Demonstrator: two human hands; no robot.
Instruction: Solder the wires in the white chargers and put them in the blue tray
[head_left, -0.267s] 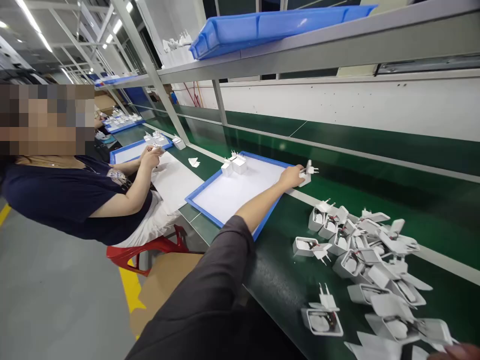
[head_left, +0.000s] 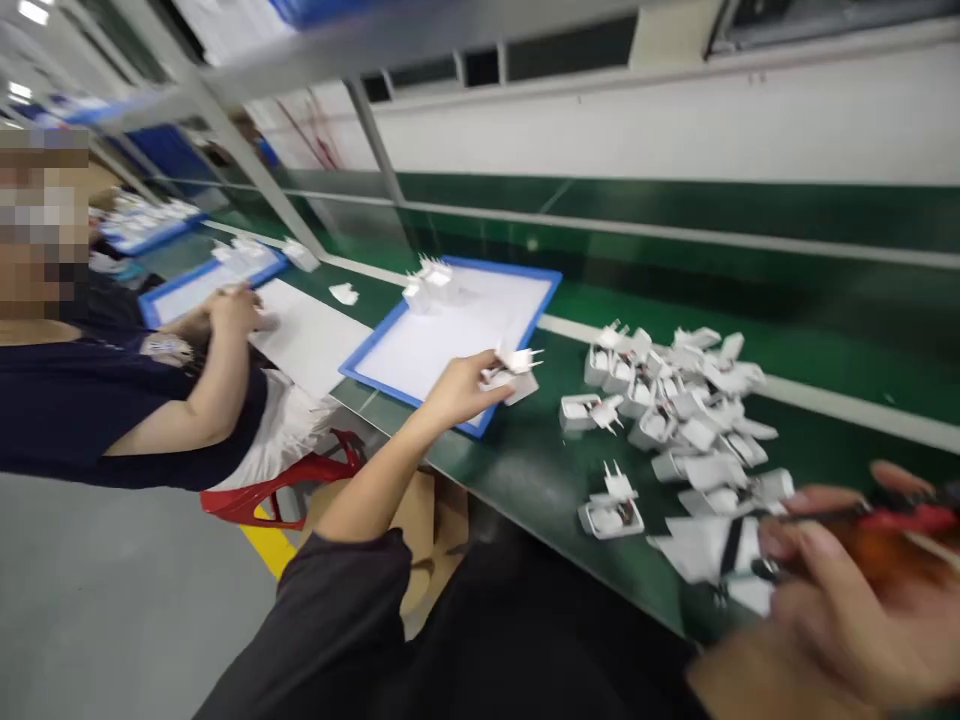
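Observation:
My left hand [head_left: 461, 390] is closed on a white plug charger [head_left: 519, 384], whose two pins point right. It hangs over the right edge of a blue-rimmed tray [head_left: 450, 350] with a white base. In the lower right my right hand [head_left: 847, 600], smeared by motion, grips a tool with a red and black handle [head_left: 892, 520]; its exact kind is unclear. Beside that hand lies a heap of opened white charger housings [head_left: 675, 390] with parts inside. Two more open housings lie apart, one charger housing [head_left: 611, 515] nearest the table edge.
Several white chargers [head_left: 431, 285] stand in the tray's far left corner. A co-worker [head_left: 150, 400] sits at left on a red stool [head_left: 285, 490], hands over a white sheet [head_left: 307, 340]. Metal shelf posts [head_left: 240, 150] rise behind the green table.
My left hand has brought the charger back from beyond the tray, toward me. My right hand has come further into view with the tool. The view has shifted right.

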